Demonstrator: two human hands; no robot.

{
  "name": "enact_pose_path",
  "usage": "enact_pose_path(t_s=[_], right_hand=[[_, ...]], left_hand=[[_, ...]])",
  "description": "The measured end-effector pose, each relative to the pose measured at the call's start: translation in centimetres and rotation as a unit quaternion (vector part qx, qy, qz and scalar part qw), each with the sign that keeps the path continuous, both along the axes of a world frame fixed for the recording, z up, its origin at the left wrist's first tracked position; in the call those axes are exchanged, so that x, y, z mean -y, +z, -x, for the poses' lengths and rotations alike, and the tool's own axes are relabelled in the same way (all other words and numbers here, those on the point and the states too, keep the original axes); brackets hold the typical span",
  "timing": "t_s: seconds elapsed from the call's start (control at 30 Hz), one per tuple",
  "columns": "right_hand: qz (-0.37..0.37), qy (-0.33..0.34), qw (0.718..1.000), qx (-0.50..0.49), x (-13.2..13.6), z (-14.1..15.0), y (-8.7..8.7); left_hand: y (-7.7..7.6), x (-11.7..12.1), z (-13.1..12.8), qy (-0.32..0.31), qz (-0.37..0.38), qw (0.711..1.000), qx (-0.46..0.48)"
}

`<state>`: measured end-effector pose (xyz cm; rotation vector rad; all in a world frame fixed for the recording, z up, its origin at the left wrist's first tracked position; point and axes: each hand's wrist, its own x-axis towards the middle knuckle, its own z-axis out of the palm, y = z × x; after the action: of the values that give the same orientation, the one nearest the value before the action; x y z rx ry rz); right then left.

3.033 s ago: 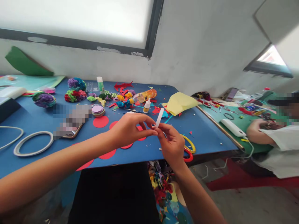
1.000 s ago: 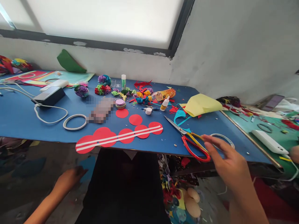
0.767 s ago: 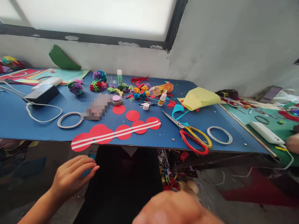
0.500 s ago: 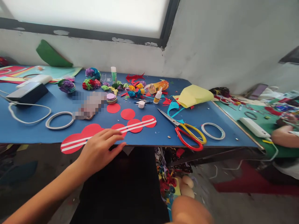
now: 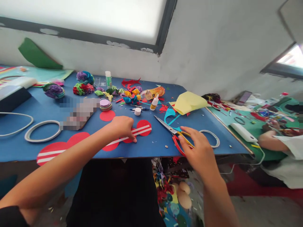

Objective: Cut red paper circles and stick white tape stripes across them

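My left hand (image 5: 123, 126) is over a row of red paper circles (image 5: 143, 128) joined by two white tape strips. Its fingers are curled and the thumb points down at the strips. What the fingers hold, if anything, is hidden. A loose red circle (image 5: 107, 115) lies just beyond it; my forearm crosses the left part of the row. My right hand (image 5: 195, 146) is open, fingers apart, over the red and yellow handles of the scissors (image 5: 170, 128). The scissors' blades point away to the left.
Tape rolls (image 5: 42, 130) lie left and right. Behind are a small glue bottle (image 5: 154, 103), white cap (image 5: 137, 111), glue stick (image 5: 108, 79), paper scraps, yellow sheet (image 5: 190, 102) and crepe-paper flowers (image 5: 54, 90). A phone-like object is blurred. Another person's arm (image 5: 270, 142) is at the right table.
My left hand has moved right and forward along the red row, and its fingers have curled. My right hand has risen from below the table edge to the scissors. The view has shifted right.
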<state>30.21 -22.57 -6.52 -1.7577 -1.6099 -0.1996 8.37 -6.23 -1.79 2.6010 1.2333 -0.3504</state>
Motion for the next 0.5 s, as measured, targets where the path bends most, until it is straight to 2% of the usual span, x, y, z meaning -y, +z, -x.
enact_pose_path(t_s=[0.03, 0.1, 0.17, 0.37, 0.5], right_hand=[[0.046, -0.036, 0.998, -0.008, -0.6, -1.7, -0.8], [0.093, -0.038, 0.995, -0.019, -0.9, -4.4, -2.4], [0.126, -0.033, 0.991, -0.035, -0.7, -5.8, -3.3], [0.188, -0.040, 0.979, -0.073, -0.6, -5.7, -3.5], [0.174, -0.077, 0.977, -0.097, -1.2, -5.0, -3.3]], left_hand=[[-0.1, -0.2, 0.3, -0.001, 0.008, 1.000, 0.008], [-0.3, -0.6, 0.9, 0.000, 0.028, 0.999, 0.032], [-0.5, -0.9, 1.6, 0.004, 0.052, 0.997, 0.061], [-0.3, -1.0, 3.5, 0.017, 0.097, 0.983, 0.157], [1.0, -0.3, 3.7, 0.042, 0.039, 0.965, 0.256]])
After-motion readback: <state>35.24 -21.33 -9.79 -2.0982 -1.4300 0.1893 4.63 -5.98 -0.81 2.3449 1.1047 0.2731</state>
